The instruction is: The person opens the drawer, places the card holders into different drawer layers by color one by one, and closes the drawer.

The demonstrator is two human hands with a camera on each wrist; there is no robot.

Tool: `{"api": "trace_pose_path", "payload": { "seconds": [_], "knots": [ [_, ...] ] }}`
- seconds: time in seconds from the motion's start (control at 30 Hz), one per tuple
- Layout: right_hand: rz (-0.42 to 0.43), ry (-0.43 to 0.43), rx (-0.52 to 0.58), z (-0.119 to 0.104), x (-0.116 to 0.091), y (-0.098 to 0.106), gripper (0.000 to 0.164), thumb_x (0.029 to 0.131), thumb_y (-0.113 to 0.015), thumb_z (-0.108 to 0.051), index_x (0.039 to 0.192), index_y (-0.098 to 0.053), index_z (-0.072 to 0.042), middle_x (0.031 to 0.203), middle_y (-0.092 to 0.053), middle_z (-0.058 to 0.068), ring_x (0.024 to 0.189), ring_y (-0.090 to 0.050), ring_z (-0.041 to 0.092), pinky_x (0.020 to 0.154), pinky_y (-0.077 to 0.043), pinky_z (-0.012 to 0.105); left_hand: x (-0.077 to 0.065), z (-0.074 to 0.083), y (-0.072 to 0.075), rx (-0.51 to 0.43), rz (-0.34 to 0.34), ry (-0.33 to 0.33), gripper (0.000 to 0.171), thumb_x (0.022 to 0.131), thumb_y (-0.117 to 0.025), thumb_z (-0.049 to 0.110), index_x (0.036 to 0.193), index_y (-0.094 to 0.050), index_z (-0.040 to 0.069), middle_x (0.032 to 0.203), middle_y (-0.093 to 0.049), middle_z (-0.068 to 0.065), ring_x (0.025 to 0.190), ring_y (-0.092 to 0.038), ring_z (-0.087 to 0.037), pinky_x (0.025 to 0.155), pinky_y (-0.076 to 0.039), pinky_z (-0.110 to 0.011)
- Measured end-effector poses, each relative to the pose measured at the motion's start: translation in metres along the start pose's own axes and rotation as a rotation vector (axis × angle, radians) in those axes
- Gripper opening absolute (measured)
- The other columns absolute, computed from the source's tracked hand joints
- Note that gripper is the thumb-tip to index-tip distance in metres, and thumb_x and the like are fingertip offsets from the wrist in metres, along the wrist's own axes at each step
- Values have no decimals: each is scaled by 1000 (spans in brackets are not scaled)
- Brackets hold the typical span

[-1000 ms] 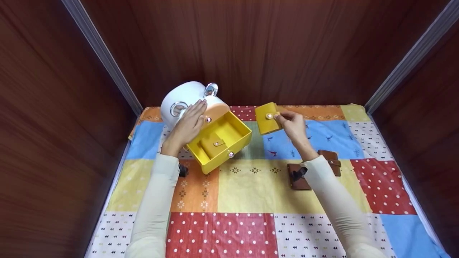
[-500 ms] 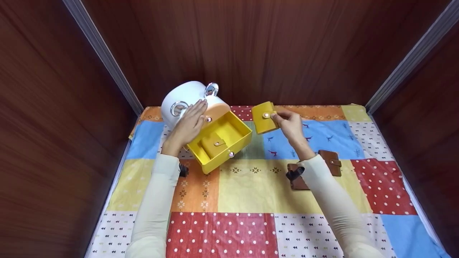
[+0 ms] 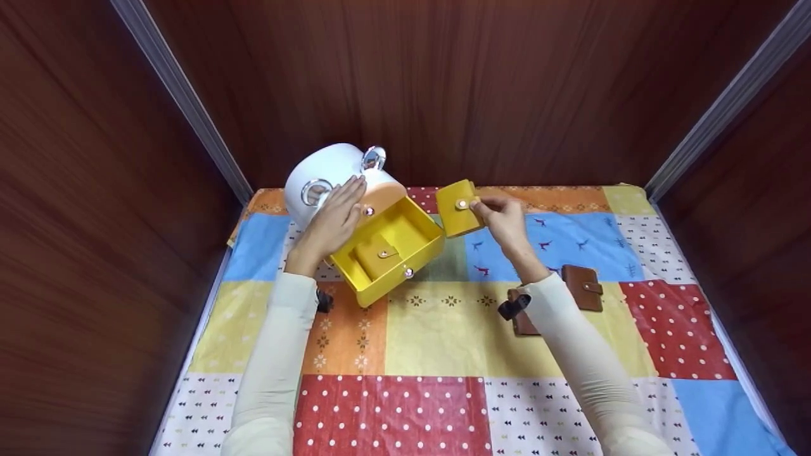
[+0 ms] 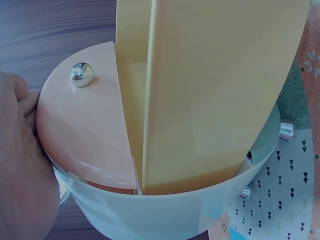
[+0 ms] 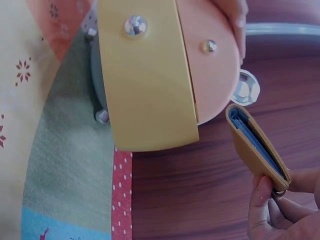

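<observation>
My left hand point(image 3: 332, 218) rests with straight fingers on top of a white rounded drawer box point(image 3: 326, 161) with silver ear-like rings. The box's lower yellow drawer point(image 3: 426, 252) is pulled out, and a darker yellow wallet point(image 3: 367, 261) lies in its left part. Above it, the peach upper drawer point(image 4: 85, 125) is closed. My right hand point(image 3: 505, 221) pinches a yellow snap-strap wallet point(image 3: 455, 218) by its strap side, just off the open drawer's right corner. In the right wrist view, blue inner sleeves point(image 5: 255, 142) show along the held wallet's edge.
Two brown wallets lie on the right: one point(image 3: 581, 286) beside my right sleeve, the other point(image 3: 527, 325) partly under my wrist and its black strap. A patchwork cloth point(image 3: 437, 342) covers the table. Dark wood panels point(image 3: 443, 95) rise behind and on both sides.
My right hand has moved left with the yellow wallet, bringing it closer to the open drawer. The left hand and the box have stayed put.
</observation>
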State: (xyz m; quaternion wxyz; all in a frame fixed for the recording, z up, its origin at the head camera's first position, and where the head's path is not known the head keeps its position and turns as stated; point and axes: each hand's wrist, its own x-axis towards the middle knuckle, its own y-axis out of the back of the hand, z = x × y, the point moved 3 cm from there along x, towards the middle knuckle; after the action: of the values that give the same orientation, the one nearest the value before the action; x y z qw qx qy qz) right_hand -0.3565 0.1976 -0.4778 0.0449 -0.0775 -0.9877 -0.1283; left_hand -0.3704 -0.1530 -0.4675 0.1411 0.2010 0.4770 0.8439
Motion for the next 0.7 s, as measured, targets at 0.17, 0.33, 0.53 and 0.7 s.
{"api": "trace_pose_path", "payload": {
  "seconds": [0.17, 0.33, 0.53, 0.7],
  "knots": [
    [-10, -16, 17, -2, 0, -6, 30, 101, -72, -15, 122, -76, 6, 101, -75, 8, 81, -65, 8, 69, -54, 18, 0, 0, 0, 0, 4, -7, 56, 116, -31, 28, 170, -25, 14, 179, -20, 0, 168, -14, -22, 140, -5, -40],
    [-12, -18, 20, -5, -1, -12, 30, 100, -72, -14, 121, -76, 7, 101, -76, 11, 79, -65, 7, 69, -55, 17, 0, 0, 0, 1, 3, -12, 56, 116, -31, 27, 169, -26, 12, 179, -20, -1, 168, -14, -22, 140, -6, -40],
    [-30, -38, 43, -6, -1, -19, 32, 101, -72, -15, 124, -74, 8, 106, -75, 14, 82, -65, 7, 70, -56, 16, 0, 1, 0, 1, 2, -12, 56, 116, -32, 27, 169, -26, 12, 179, -20, -2, 168, -14, -23, 140, -5, -41],
    [-34, -55, 54, -4, -1, -25, 31, 101, -73, -16, 122, -75, 6, 98, -74, 5, 81, -64, 7, 70, -55, 17, 0, 1, 1, 0, -2, -12, 56, 116, -31, 27, 169, -25, 12, 179, -20, -2, 168, -14, -23, 140, -4, -41]
  ]
}}
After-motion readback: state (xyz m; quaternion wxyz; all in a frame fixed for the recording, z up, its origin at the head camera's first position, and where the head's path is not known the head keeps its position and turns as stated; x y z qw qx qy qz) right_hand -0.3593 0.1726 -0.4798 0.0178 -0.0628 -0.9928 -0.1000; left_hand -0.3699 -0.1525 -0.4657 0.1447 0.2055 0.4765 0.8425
